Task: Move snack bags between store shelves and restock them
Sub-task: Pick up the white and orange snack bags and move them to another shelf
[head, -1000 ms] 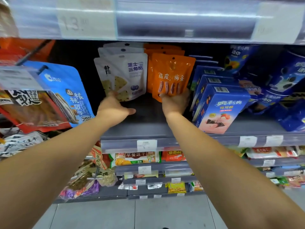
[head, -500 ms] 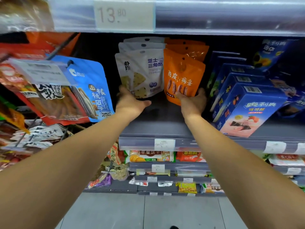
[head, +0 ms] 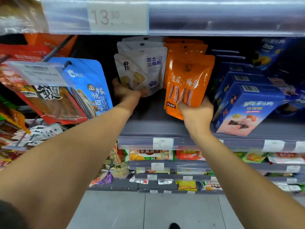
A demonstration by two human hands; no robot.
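At frame centre, the right hand (head: 196,113) now pinches the front orange bag (head: 186,85) by its lower edge, thumb across its face; a second ago it only touched the bag's foot. The left hand (head: 127,93) grips the white bag (head: 140,71) low, fingers hidden behind. Both bags stand on the shelf (head: 148,128), probably about to be lifted.

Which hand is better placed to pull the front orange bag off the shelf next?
Right. The right hand already grips the orange bag at its bottom edge; the left hand is occupied holding the white bag.
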